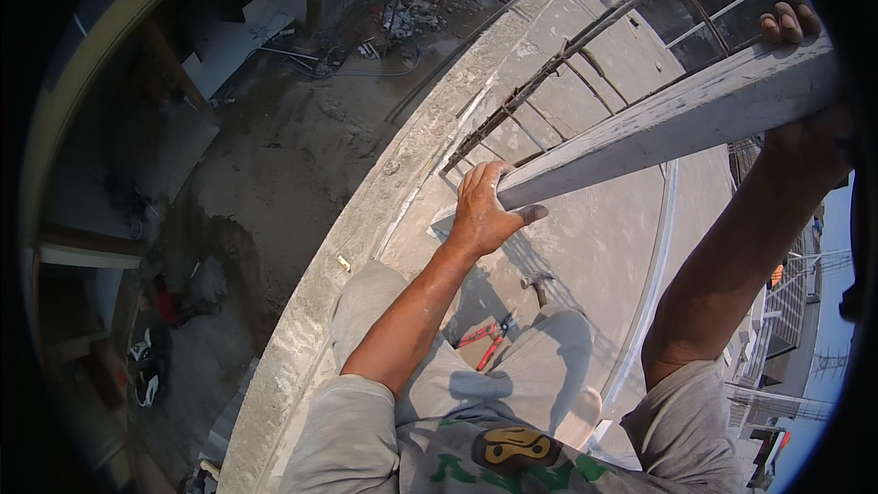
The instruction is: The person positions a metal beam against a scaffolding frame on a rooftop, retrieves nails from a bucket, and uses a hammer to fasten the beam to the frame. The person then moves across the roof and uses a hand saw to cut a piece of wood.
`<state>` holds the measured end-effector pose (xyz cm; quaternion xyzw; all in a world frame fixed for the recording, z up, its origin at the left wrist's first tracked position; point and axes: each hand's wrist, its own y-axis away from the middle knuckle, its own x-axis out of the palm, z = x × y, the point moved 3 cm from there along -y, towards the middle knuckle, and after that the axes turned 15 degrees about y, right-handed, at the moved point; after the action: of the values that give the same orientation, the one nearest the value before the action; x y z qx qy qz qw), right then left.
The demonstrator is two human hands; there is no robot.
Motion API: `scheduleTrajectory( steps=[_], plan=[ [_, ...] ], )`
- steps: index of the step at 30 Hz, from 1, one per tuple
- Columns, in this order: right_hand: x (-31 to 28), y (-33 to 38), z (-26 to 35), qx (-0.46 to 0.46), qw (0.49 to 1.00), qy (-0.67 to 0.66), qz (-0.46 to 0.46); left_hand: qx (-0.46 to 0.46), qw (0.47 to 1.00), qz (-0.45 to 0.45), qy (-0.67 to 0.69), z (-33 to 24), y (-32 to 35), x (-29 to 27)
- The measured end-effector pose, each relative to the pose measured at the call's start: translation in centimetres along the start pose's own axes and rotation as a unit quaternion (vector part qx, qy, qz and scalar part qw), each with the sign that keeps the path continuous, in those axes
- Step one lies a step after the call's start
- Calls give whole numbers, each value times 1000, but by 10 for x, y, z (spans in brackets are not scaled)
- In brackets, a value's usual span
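My shirt (512, 457): it is closest to the camera, at 6 o'clock in the picture. It is grey with a green and yellow picture on it.
My legs (476, 375): grey trousers, just above the shirt. I seem to be crouching on a curved concrete ledge (366, 220), high up over a dusty yard.
Plank (668, 119): a long grey-white wooden board. It runs from the middle of the picture up to 2 o'clock. It looks stiff and rough, and I think it is heavy because it is so long. It will not bend, but it could tip if I hold only one end.
My left hand (485, 210): it is curled over the near end of the plank, fingers on top and thumb sticking out to the side. It has a firm hold.
My right hand (794, 23): it is far up at 2 o'clock. I see only my fingertips hooked over the far edge of the plank, so it is closed around it.
Best hold: one hand near each end, well apart, like now. Dusty wood can slip, so I should squeeze hard.
Pliers (485, 337): red handles, on the concrete between my knees.
Hammer (538, 284): just above the pliers, toward 1 o'clock from them.
Rusty steel bars (549, 69): they lie on the concrete behind the plank, at 12 o'clock.
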<state>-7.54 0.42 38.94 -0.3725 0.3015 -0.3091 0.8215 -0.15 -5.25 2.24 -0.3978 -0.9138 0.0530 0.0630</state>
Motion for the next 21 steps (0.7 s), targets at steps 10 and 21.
scheduleTrajectory(
  steps=[10, 21],
  plan=[
    [20, -6, -10, 27, 985, -100, -138, 202, 974, 94, 30, -176, -65, -5],
    [8, -25, -23, -17, 998, 16, -64, 219, 968, 7, 125, -197, -66, 30]
  ],
)
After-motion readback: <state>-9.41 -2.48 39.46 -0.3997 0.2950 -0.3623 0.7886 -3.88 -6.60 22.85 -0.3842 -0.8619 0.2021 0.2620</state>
